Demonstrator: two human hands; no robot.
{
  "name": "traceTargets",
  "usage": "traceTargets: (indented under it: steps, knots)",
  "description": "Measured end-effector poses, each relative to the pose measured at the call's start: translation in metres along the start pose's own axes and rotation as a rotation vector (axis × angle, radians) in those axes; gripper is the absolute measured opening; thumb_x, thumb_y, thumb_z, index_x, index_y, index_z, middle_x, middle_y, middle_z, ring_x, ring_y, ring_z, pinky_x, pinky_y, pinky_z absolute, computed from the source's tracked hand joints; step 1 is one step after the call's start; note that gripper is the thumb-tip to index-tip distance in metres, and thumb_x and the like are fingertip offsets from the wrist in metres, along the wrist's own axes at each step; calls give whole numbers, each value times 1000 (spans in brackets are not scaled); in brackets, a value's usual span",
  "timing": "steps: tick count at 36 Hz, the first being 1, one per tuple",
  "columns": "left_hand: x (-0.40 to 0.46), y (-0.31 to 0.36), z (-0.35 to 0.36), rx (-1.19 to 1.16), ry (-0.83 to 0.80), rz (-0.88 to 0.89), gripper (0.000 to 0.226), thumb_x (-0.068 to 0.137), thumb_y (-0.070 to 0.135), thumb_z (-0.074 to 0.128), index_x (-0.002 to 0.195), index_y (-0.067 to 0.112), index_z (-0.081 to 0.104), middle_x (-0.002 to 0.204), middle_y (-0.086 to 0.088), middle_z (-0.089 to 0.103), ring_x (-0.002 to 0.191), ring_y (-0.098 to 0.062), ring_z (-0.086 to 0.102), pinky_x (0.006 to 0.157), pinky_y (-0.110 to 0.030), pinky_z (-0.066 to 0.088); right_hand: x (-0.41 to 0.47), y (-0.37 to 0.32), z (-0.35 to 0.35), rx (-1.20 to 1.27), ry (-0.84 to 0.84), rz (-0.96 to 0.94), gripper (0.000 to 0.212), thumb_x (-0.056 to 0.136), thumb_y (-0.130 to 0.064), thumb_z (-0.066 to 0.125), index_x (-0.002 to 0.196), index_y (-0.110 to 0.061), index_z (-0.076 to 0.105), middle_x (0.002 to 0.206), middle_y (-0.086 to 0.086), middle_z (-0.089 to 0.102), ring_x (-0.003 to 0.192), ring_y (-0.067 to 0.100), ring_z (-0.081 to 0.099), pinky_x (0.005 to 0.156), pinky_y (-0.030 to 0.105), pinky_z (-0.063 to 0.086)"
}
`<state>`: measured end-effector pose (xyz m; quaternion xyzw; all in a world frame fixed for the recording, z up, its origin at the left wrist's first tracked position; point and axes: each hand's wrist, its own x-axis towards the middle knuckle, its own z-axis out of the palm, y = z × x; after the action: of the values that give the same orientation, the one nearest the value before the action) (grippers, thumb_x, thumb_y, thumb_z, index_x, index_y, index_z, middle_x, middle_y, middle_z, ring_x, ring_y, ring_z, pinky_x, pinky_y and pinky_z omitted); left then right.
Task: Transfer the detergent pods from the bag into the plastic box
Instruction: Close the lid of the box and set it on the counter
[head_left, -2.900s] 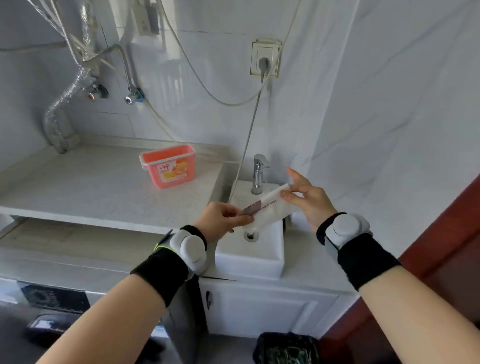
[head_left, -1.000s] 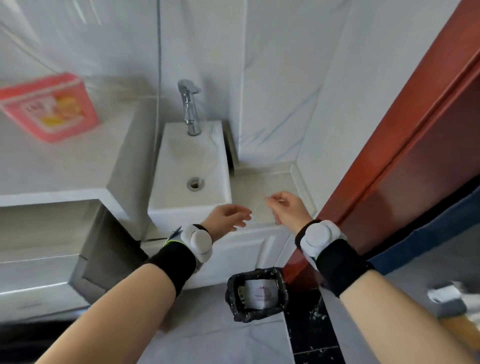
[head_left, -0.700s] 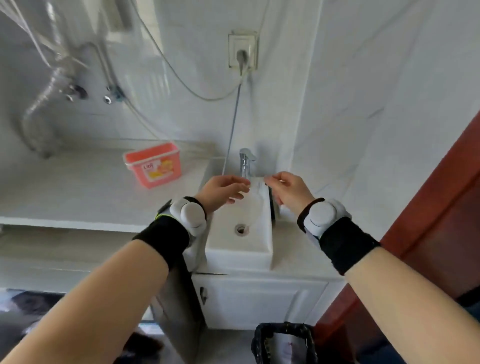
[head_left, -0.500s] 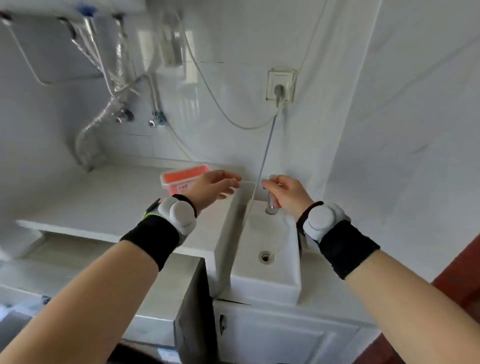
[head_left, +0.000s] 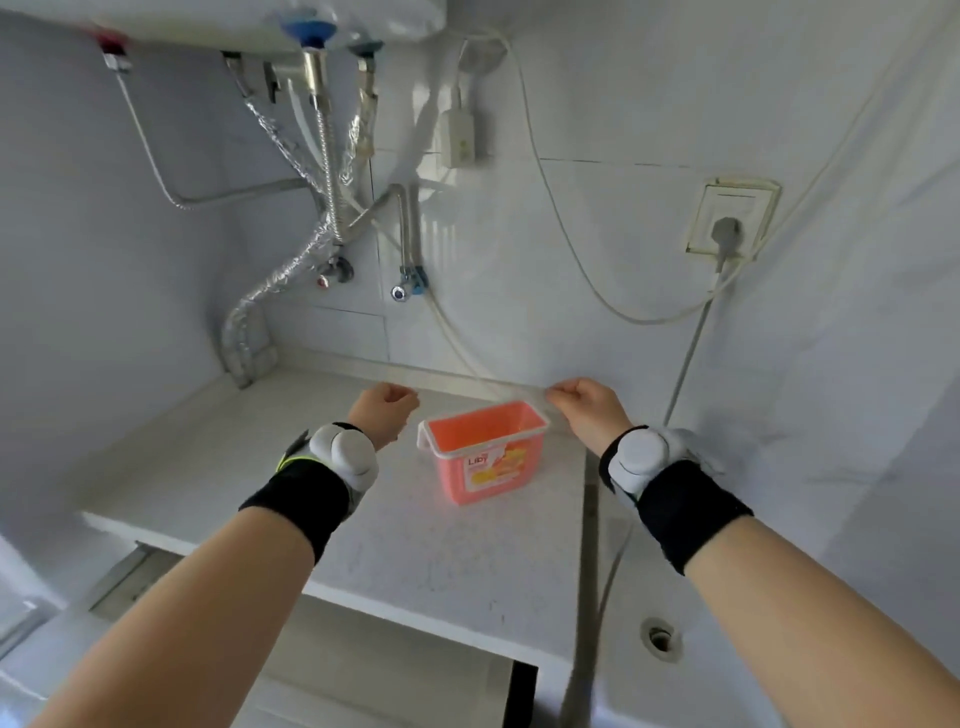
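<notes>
My left hand (head_left: 383, 412) was up over the bench (head_left: 218, 467), just to the left of the pink plastic box (head_left: 485, 457). Its fingers were curled in, and I could not see anything in its grip. My right hand (head_left: 589, 408) was up just past the right back corner of the box. Its finger and thumb were pressed together at the tips, but the spot was too blurry to tell if they pinched something. Neither hand touched the box.

The box stood upright on the bench between my two hands. It had a white rim, an open top and a label on its front. I could not see any pods inside it.

To the right of the bench was a white sink (head_left: 727, 649) with a drain hole (head_left: 660, 635). On the wall behind were shiny pipes (head_left: 327, 171), a foil hose (head_left: 270, 291), a wall socket (head_left: 730, 221) with a plug in it, and a white cord (head_left: 566, 228) hanging in a loop
</notes>
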<state>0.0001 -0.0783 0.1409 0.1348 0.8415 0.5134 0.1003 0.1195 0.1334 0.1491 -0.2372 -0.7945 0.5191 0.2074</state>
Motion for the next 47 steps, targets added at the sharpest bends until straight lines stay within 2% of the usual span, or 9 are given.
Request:
traceTargets:
  steps: [5, 10, 16, 24, 27, 29, 37, 41, 47]
  knots:
    - [33, -30, 7, 177, -127, -151, 31, 92, 36, 53, 73, 11, 54, 85, -13, 56, 78, -27, 57, 82, -40, 54, 22, 12, 18, -4, 13, 60, 18, 87, -17, 60, 100, -6, 67, 90, -1, 60, 86, 13, 54, 58, 5, 37]
    - [42, -45, 25, 241, -233, -234, 49, 88, 51, 54, 93, 3, 64, 100, -16, 69, 96, -31, 67, 93, -43, 53, 35, 26, 22, -32, 3, 124, 20, 88, -10, 57, 104, -3, 66, 97, 3, 60, 92, 14, 53, 53, -3, 35]
    - [41, -44, 51, 59, -278, -207, 28, 93, 10, 47, 118, -1, 56, 97, -17, 60, 85, -25, 56, 90, -41, 51, 42, 41, 24, -48, -61, 198, 27, 87, -11, 59, 114, -5, 60, 114, 8, 60, 96, 15, 49, 61, 12, 33]
    - [37, -46, 43, 46, -321, -201, 28, 95, 10, 46, 120, 3, 56, 108, -16, 64, 99, -28, 64, 87, -33, 55, 51, 58, 15, -92, -46, 234, 31, 89, -16, 55, 117, -3, 56, 108, 10, 60, 92, 19, 51, 79, 26, 36]
    - [31, -49, 40, 46, -355, -204, 30, 96, 12, 46, 124, 5, 56, 107, -13, 66, 93, -23, 66, 74, -22, 57, 50, 65, 12, -144, -85, 299, 39, 90, -22, 51, 110, 10, 59, 87, 15, 59, 77, 22, 47, 71, 29, 35]
    - [27, -51, 38, 38, -372, -209, 33, 96, 11, 47, 127, 6, 55, 109, -14, 66, 93, -23, 67, 70, -19, 58, 47, 69, 12, -195, -136, 347, 48, 92, -28, 47, 106, 16, 58, 98, 28, 66, 75, 31, 51, 71, 34, 40]
    - [17, -46, 36, 98, -422, -251, 37, 91, 18, 51, 128, 20, 53, 118, -6, 65, 107, -21, 64, 96, -40, 53, 33, 68, 20, -105, -209, 373, 60, 95, -52, 31, 125, -5, 53, 124, 12, 55, 106, 26, 50, 97, 35, 37]
    - [16, -38, 35, -98, -332, -272, 25, 92, 18, 46, 116, 22, 50, 129, -2, 57, 119, -22, 53, 108, -47, 39, 30, 56, 17, 39, -168, 295, 57, 94, -57, 26, 133, -21, 47, 138, 4, 49, 128, 22, 42, 112, 43, 28]
    - [19, -30, 33, -350, -175, -208, 42, 98, 36, 30, 132, 19, 46, 139, -1, 52, 122, -23, 51, 109, -45, 32, 36, 47, 5, 82, 13, 281, 52, 98, -44, 30, 112, -5, 61, 111, 6, 55, 109, 26, 51, 95, 35, 36]
